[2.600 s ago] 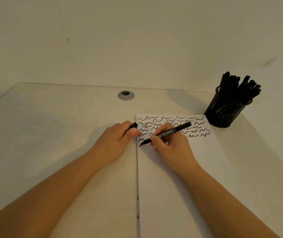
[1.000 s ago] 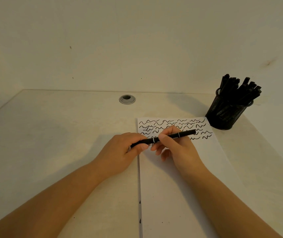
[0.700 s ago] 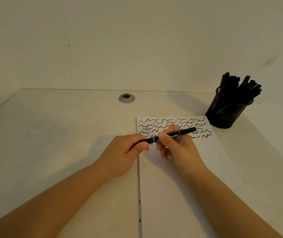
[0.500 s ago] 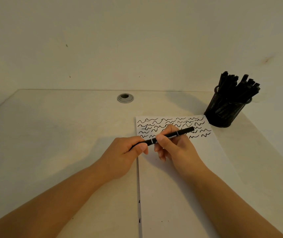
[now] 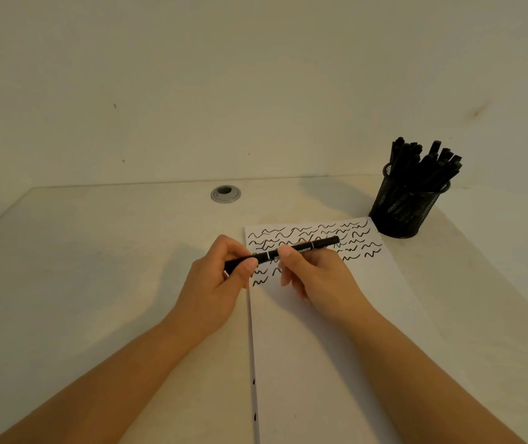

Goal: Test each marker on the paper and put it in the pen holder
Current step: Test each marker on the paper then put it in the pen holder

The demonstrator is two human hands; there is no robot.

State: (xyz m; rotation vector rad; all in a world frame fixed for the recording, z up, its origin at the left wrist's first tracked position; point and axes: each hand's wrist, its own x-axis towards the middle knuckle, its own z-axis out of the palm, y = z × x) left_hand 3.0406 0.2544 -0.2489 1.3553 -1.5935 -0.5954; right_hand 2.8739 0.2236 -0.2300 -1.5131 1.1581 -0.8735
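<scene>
- Marker (image 5: pixel 301 248) is held level above the paper (image 5: pixel 326 331), light, stiff and a little smooth; best taken at mid-barrel
- left hand (image 5: pixel 221 283) grips its left end, right hand (image 5: pixel 317 277) pinches the barrel
- whether the cap sits fully on is hidden by the fingers
- pen holder (image 5: pixel 400 213) stands at far right, markers inside hard to count

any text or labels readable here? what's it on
"MARKER" – white print on the barrel of the marker held by the left hand and right hand; the thumb hides anything before it.
Paper: only wavy test scribbles, no words.
Markers in the pen holder: any print is too small and dark to read.
</scene>
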